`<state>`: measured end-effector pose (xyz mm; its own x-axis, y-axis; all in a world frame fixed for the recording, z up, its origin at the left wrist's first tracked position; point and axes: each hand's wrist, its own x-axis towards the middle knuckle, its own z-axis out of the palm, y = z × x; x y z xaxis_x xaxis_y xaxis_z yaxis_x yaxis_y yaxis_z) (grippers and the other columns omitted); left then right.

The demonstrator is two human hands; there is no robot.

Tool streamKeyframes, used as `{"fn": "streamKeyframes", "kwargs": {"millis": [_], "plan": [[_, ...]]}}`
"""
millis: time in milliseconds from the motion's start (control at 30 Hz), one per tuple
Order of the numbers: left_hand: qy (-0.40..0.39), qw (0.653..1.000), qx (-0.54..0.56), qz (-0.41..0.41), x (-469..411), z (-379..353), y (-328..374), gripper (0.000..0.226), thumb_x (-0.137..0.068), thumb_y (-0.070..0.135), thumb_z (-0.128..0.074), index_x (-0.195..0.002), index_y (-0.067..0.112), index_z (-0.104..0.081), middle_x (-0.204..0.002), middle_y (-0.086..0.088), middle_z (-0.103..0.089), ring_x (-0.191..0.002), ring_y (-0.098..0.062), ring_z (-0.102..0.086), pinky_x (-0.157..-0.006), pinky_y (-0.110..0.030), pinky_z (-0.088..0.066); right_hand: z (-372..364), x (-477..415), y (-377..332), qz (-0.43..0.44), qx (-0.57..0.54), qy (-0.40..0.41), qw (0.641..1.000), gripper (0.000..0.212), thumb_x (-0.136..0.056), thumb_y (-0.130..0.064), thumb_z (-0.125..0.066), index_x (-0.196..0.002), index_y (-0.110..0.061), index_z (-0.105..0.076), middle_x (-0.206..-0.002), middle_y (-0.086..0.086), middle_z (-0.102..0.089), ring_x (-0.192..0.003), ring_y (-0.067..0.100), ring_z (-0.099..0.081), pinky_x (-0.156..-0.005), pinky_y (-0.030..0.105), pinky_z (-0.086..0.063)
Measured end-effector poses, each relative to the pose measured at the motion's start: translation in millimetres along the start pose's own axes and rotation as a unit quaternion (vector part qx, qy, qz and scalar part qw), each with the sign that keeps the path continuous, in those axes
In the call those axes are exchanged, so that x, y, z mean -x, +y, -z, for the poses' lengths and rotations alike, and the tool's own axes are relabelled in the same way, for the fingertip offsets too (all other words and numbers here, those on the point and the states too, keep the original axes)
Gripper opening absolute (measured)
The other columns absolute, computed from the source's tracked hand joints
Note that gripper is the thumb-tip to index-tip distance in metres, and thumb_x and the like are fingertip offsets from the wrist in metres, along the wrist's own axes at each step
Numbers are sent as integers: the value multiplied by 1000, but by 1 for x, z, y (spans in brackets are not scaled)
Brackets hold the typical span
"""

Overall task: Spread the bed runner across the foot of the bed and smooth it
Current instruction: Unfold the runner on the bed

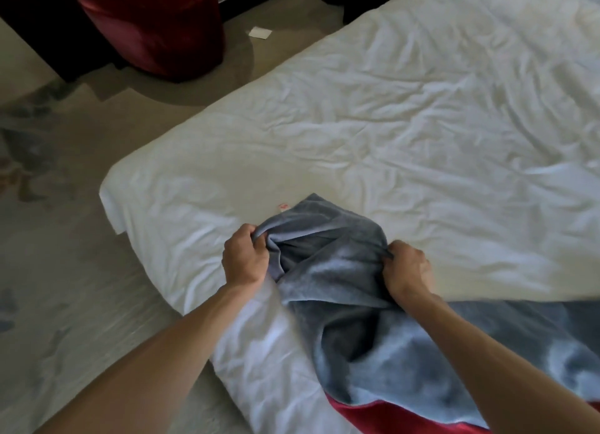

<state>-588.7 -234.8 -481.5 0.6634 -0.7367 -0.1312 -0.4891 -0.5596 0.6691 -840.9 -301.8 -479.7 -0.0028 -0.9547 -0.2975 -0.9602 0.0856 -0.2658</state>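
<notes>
Well off to the left of the grip and beyond it, a dark red bin-like shape (152,27) stands on the pale floor (65,238) with a small white slip (259,32) lying just to its right; neither matters to the work in hand. Closer in, the left hand (245,258) is clenched round a gathered fold of the grey-blue bed runner (328,271), fingers curled under and knuckles up, so the cloth bunches into creases that run from that fist. It sits just inside the near left corner of the bed (389,125), likely because that corner marks where the runner's end should reach. Between the two fists the runner humps up loosely on the white sheet, its far edge a little beyond the grip. A small tag with a red mark (283,207) peeks out just beyond the left fist. The right hand (407,269) likewise grasps a pinch of the same cloth, fingers closed over the edge. Holding it at two points seems meant to let the person draw the fabric taut and lay it flat. Below and right of the right fist the rest of the runner trails along the bed's near edge, crumpled, with a red edge (389,414) showing at the bottom. Beyond and right of the grip, the wrinkled sheet lies bare. By my judgement the spreading is only partly done, and the smoothing has yet to begin.
</notes>
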Motion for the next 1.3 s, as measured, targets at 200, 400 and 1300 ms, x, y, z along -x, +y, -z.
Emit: {"fn": "streamKeyframes", "kwargs": {"millis": [200, 400, 1300], "plan": [[10, 1000, -6, 23, -37, 45, -34, 11, -92, 18, -53, -87, 10, -59, -79, -1, -62, -77, -26, -59, -67, -34, -45, -2, -32, -83, 56, -11, 73, 996, 20, -92, -11, -44, -93, -11, -64, -91, 16, -66, -87, 38, -59, -75, 38, -44], [-74, 987, -133, -53, -51, 71, -59, 17, -94, 29, -50, -91, 13, -53, -83, -3, -63, -80, -27, -61, -65, -34, -43, -10, -53, -143, 108, -10, 63, 992, 25, -93, -10, -42, -96, -17, -65, -91, 13, -68, -89, 36, -59, -84, 40, -42], [-197, 806, -408, -382, -75, -23, 41, 54, -100, 33, -37, -149, 23, -17, -155, -12, -17, -138, -29, -22, -108, -45, -26, -3, -44, -43, 96, 15, -33, 995, 15, -93, -20, -45, -96, -14, -59, -96, 6, -65, -87, 32, -59, -65, 32, -37]]}}
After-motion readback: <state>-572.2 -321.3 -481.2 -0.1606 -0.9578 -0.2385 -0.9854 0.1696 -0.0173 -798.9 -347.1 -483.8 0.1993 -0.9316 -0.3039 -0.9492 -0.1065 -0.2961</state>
